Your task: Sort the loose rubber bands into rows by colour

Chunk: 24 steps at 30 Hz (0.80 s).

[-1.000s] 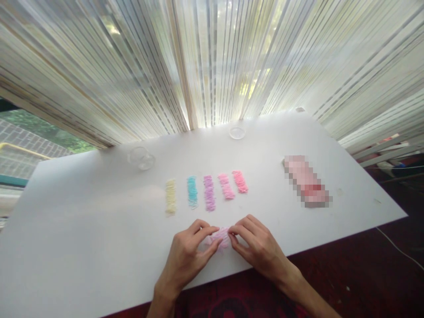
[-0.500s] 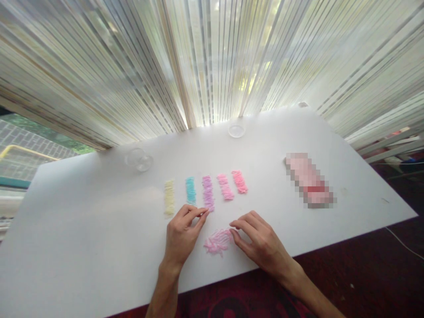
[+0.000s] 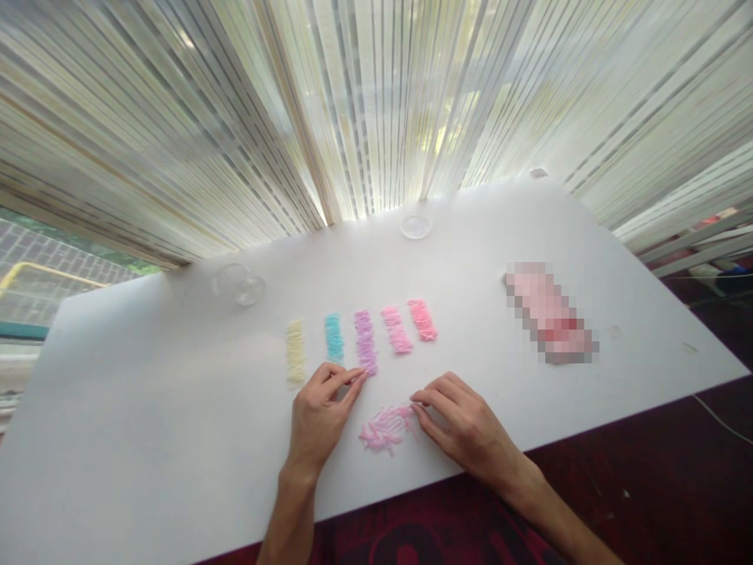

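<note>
My left hand (image 3: 321,412) is closed in a pinch, thumb and forefinger meeting at the near end of a row of small purple sticks (image 3: 365,341). Whatever lies between those fingertips is too small to make out. My right hand (image 3: 467,420) has its thumb and forefinger drawn together at the right edge of a loose pile of pale pink and purple sticks (image 3: 385,430). Its fingertips hide what they pinch. Beyond the hands, more short sticks lie in rows: yellow (image 3: 295,351), blue (image 3: 334,337), pink (image 3: 397,329) and deeper pink (image 3: 422,320).
Clear round dishes or lids (image 3: 244,286) sit at the back left of the white table (image 3: 147,416), and another clear round dish (image 3: 416,227) is near the back edge. A blurred-out pink oblong thing (image 3: 550,314) lies at right. Striped string curtains (image 3: 376,102) hang behind.
My right thumb and forefinger have come closer together at the pile's edge. The left hand keeps its pinch by the purple row. The whole view has shifted slightly.
</note>
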Each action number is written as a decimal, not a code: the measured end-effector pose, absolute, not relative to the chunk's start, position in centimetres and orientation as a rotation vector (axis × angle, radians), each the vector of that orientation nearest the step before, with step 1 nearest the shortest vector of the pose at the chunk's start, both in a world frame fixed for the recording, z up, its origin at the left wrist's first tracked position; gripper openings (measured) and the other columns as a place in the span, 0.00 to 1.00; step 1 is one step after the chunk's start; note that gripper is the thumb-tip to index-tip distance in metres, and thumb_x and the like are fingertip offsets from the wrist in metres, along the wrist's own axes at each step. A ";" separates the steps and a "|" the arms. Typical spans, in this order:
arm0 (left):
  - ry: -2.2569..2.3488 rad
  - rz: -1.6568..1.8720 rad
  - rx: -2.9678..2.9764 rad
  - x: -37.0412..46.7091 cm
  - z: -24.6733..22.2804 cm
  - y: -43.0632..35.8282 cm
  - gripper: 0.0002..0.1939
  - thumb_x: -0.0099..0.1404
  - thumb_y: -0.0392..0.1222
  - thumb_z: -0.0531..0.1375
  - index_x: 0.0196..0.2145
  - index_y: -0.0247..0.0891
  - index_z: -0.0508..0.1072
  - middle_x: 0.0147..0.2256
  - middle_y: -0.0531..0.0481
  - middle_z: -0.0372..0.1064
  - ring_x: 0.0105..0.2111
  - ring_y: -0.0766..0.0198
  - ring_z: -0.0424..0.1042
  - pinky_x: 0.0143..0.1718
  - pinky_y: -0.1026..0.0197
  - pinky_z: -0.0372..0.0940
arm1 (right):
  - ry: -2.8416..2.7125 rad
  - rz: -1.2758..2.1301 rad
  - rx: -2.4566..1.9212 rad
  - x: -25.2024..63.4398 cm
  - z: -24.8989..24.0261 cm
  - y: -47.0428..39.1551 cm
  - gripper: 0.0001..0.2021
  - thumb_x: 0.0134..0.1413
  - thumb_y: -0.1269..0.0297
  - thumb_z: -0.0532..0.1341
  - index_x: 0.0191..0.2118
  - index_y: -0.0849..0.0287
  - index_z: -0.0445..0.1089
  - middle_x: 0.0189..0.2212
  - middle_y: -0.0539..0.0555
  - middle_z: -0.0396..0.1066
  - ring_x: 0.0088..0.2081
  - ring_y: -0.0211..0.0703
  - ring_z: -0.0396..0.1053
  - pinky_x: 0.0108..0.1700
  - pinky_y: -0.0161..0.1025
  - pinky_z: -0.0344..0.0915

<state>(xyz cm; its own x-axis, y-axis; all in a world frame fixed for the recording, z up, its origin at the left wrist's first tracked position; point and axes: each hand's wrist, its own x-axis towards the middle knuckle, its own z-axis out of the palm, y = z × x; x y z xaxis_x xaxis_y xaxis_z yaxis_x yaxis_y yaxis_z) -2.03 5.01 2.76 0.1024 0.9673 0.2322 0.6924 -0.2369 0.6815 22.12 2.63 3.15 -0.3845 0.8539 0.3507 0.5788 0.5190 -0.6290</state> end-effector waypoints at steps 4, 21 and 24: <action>1.626 0.904 2.011 -2.4 3.2 4.3 0.08 0.71 0.43 0.64 0.45 0.43 0.82 0.34 0.53 0.72 0.24 0.70 0.66 0.29 0.65 0.66 | -2.112 0.561 -1.166 22.3 3.4 2.3 0.06 0.66 0.75 0.60 0.42 0.58 0.72 0.33 0.55 0.73 0.36 0.46 0.69 0.38 0.43 0.70; 1.315 0.590 2.078 -2.1 4.9 1.4 0.07 0.71 0.37 0.61 0.42 0.43 0.81 0.35 0.52 0.73 0.31 0.67 0.76 0.34 0.67 0.70 | -2.299 0.619 -1.210 20.1 2.7 1.4 0.08 0.59 0.78 0.63 0.35 0.57 0.69 0.32 0.52 0.69 0.36 0.46 0.67 0.37 0.43 0.66; 1.304 0.598 2.091 -2.1 5.0 1.5 0.08 0.71 0.37 0.61 0.42 0.43 0.81 0.35 0.52 0.74 0.31 0.67 0.76 0.33 0.67 0.70 | -2.281 0.634 -1.250 20.0 3.0 1.4 0.08 0.58 0.78 0.64 0.36 0.57 0.68 0.33 0.52 0.70 0.36 0.47 0.68 0.37 0.43 0.66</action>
